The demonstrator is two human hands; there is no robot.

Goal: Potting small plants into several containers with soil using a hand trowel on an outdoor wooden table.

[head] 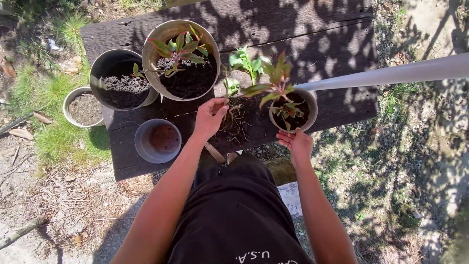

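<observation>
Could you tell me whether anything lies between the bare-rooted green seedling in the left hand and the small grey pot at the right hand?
Nothing visible does: the bare-rooted green seedling in the left hand hangs beside the small grey pot, cupped by the right hand.

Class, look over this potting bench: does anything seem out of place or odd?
Yes: the bare-rooted plant in the left hand sits out of any pot, roots exposed above the wooden bench.

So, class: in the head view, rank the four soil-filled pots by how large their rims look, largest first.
1. Pot with the red-green plant
2. Dark pot
3 and 4. Grass-side pot and the pot by the right hand: look alike; unranked.
</observation>
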